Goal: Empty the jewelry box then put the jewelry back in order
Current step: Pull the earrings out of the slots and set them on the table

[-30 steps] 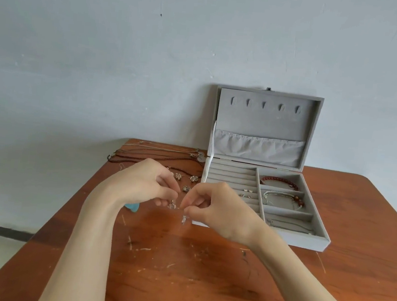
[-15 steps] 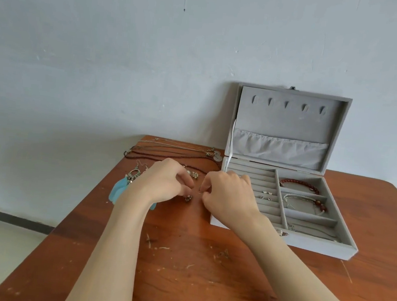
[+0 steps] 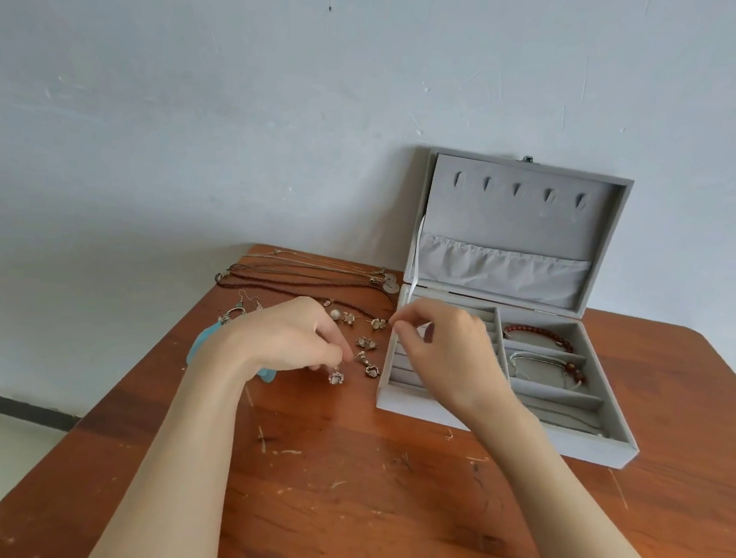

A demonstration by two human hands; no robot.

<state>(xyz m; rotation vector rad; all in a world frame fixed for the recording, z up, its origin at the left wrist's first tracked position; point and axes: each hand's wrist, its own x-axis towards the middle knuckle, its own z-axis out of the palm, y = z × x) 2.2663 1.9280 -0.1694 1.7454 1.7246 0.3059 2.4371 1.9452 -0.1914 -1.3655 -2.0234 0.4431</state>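
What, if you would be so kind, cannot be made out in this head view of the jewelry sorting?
- Whatever the right hand pinches at its fingertips is too small to identify.
- The ring rolls of the jewelry box are largely hidden behind the right hand.
- The turquoise piece lies mostly under the left hand and wrist.
- The earring dangling from the left hand is too small for detail.
- Both elbows are cut off by the bottom edge.
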